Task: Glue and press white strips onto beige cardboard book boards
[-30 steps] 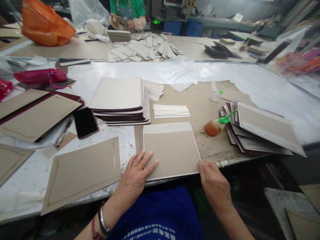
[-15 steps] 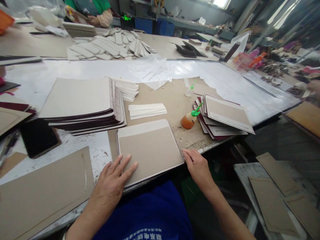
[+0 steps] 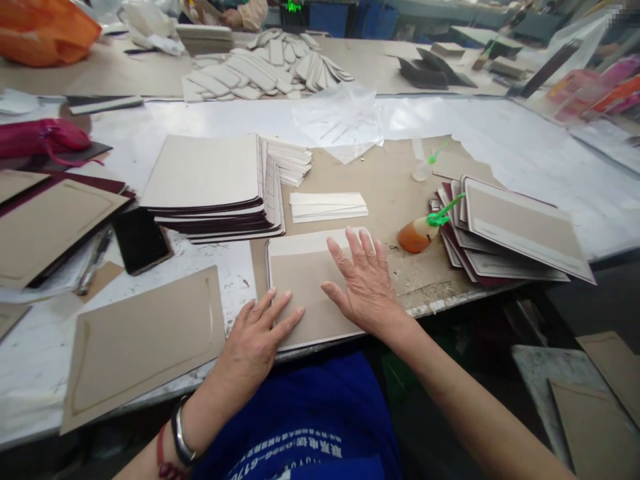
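Note:
A tan cardboard panel with pale edges [image 3: 313,280] lies at the table's front edge, before me. My left hand [image 3: 263,327] rests on its lower left part, fingers spread. Over its right side is my right hand [image 3: 363,280], open with fingers stretched out; whether the palm presses on it I cannot tell. Just behind the panel lie narrow white strips [image 3: 329,207]. To the right stands a squeeze bottle of amber liquid with a green nozzle [image 3: 416,235]. A tall stack of pale panels with dark edges [image 3: 210,173] sits behind and to the left.
Fanned panels [image 3: 525,220] lie at the right. On the left are a phone [image 3: 141,241], a loose board with glue lines [image 3: 150,340] and more boards [image 3: 60,223]. A heap of pale oblong pieces [image 3: 265,67] lies across the table, near a co-worker's hand [image 3: 233,18].
My right hand has moved from the panel's lower right corner onto its right side, its fingers opening out. My left hand stays on the panel. The view has turned left.

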`<state>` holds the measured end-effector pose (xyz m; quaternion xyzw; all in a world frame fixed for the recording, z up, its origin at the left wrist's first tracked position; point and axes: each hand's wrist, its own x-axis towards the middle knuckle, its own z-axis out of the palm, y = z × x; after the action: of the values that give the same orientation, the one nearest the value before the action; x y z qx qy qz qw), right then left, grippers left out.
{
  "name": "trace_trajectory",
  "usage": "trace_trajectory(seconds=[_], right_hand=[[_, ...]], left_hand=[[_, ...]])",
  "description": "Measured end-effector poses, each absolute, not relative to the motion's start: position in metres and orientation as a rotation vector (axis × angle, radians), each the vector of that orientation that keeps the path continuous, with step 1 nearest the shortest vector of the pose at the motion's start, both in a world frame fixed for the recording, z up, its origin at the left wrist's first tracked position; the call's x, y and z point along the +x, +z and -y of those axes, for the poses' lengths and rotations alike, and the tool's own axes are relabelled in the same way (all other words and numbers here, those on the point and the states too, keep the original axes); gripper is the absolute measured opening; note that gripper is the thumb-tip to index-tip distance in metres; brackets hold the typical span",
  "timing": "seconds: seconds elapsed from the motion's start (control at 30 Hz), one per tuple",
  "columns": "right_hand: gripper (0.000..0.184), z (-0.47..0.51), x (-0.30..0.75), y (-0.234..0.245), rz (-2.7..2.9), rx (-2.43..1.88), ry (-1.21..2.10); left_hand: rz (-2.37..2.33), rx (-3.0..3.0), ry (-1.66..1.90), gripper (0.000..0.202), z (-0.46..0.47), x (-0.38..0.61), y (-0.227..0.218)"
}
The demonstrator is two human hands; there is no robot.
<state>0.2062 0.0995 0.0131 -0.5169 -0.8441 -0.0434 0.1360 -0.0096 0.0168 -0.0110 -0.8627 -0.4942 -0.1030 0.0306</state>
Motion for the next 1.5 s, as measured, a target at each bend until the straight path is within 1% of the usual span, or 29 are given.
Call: trace_trajectory(seconds=[0.13, 0.33, 0.4, 0.5, 0.53, 0.57, 0.63, 0.7, 0.8, 0.9, 1.07, 1.13, 1.2, 1.27, 1.33, 1.37, 1.43, 1.5], right_hand=[[0.065, -0.106, 0.199, -0.010, 2.589, -1.562, 0.039], [0.064, -0.106, 0.197, -0.017, 2.592, -1.577, 0.031], [0.063, -0.106, 0.197, -0.016, 2.587, -1.576, 0.032], [0.063, -0.106, 0.198, -0.016, 2.577, -1.566, 0.037], [0.063, -0.106, 0.198, -0.016, 2.573, -1.567, 0.035], [0.062, -0.107, 0.198, -0.016, 2.571, -1.569, 0.030], [0.061, -0.107, 0.197, -0.016, 2.572, -1.578, 0.019], [0.058, -0.108, 0.197, -0.015, 2.580, -1.581, 0.011], [0.053, -0.108, 0.197, -0.015, 2.581, -1.569, -0.002], [0.053, -0.108, 0.197, -0.017, 2.568, -1.556, -0.024], [0.057, -0.109, 0.196, -0.019, 2.482, -1.497, -0.053], [0.053, -0.109, 0.199, -0.018, 2.376, -1.419, -0.063], [0.047, -0.109, 0.208, -0.015, 2.219, -1.357, -0.088], [0.043, -0.104, 0.226, -0.012, 2.067, -1.364, -0.141], [0.040, -0.095, 0.247, -0.008, 1.981, -1.484, -0.211], [0.038, -0.090, 0.257, -0.006, 1.974, -1.582, -0.228], [0.032, -0.078, 0.274, -0.004, 2.032, -1.811, -0.165], [0.027, -0.069, 0.281, -0.004, 2.100, -1.959, -0.003]], left_hand=[[1.569, -2.681, -0.338, 0.053, -0.018, -0.011, -0.012], [1.585, -2.689, -0.357, 0.052, -0.018, -0.013, -0.013], [1.602, -2.663, -0.375, 0.047, -0.019, -0.008, -0.008], [1.685, -2.602, -0.479, 0.028, -0.025, 0.005, 0.003], [1.695, -2.590, -0.498, 0.029, -0.029, 0.011, 0.005], [1.689, -2.583, -0.495, 0.035, -0.034, 0.016, 0.006], [1.643, -2.595, -0.430, 0.058, -0.045, 0.024, 0.004], [1.583, -2.592, -0.380, 0.074, -0.056, 0.028, -0.003], [1.516, -2.532, -0.393, 0.083, -0.065, 0.028, -0.016], [1.469, -2.484, -0.420, 0.085, -0.065, 0.026, -0.024], [1.462, -2.518, -0.443, 0.080, -0.065, 0.026, -0.025], [1.478, -2.564, -0.482, 0.075, -0.065, 0.025, -0.023], [1.550, -2.601, -0.609, 0.063, -0.062, 0.021, -0.021], [1.735, -2.560, -0.835, 0.052, -0.054, 0.014, -0.018], [2.015, -2.421, -1.033, 0.049, -0.043, 0.005, -0.018], [2.146, -2.347, -1.076, 0.049, -0.037, 0.001, -0.019], [2.293, -2.276, -1.053, 0.052, -0.027, -0.006, -0.024], [2.291, -2.285, -0.985, 0.057, -0.020, -0.008, -0.031]])
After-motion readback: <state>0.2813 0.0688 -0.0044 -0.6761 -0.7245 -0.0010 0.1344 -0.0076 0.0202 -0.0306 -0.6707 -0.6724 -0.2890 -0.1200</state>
